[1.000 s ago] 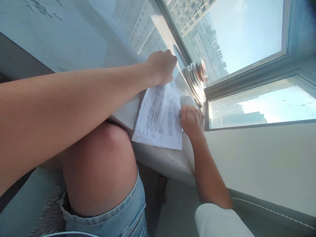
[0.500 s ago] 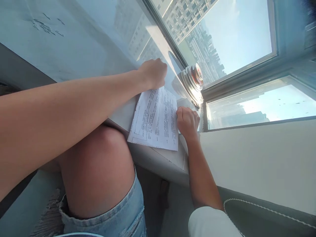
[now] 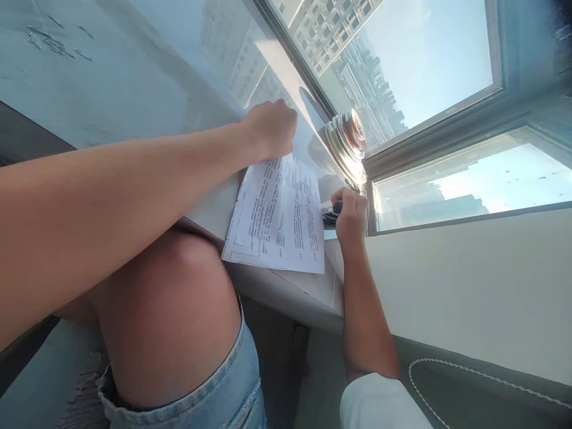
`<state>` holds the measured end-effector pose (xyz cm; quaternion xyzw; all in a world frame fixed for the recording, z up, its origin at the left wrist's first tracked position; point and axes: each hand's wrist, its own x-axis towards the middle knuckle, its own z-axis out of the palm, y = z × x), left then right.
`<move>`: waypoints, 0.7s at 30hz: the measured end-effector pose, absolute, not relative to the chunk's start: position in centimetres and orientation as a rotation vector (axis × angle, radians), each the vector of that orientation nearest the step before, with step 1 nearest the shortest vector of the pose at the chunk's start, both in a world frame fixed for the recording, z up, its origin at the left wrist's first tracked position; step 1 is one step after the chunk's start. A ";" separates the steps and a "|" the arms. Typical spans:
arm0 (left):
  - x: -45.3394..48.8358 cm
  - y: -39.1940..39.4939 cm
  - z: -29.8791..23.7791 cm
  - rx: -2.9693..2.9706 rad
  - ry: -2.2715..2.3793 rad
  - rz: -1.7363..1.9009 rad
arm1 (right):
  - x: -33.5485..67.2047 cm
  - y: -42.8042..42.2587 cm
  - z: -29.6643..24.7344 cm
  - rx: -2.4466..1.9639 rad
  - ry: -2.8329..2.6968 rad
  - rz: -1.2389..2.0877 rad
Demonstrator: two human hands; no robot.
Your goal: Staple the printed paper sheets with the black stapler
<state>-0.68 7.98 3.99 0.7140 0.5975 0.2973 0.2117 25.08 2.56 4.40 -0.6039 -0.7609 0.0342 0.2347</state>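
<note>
A printed sheet of paper lies on a pale window ledge, partly over its edge. My left hand is closed in a fist on the sheet's far end, pressing or gripping it. My right hand sits at the sheet's right edge, fingers curled round a small dark and white object, perhaps a pen or a stapler. My bare knee is raised under the ledge.
A shiny metal lidded tin stands on the ledge by the window frame, just beyond my right hand. City buildings show through the glass. A white wall is at the right, and a dark cushion edge lies below it.
My right hand has lifted slightly from the sheet's edge and now shows a small dark and white object in its grip. The left fist and the paper have shifted a little left.
</note>
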 end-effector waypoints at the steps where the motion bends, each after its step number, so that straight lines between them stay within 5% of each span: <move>1: -0.7 8.0 4.0 1.991 1.654 0.826 | 25.2 2.6 4.4 -1.640 -2.067 0.123; 21: -0.9 8.1 3.9 2.005 1.695 0.744 | 25.4 2.9 4.2 -1.701 -2.236 -0.108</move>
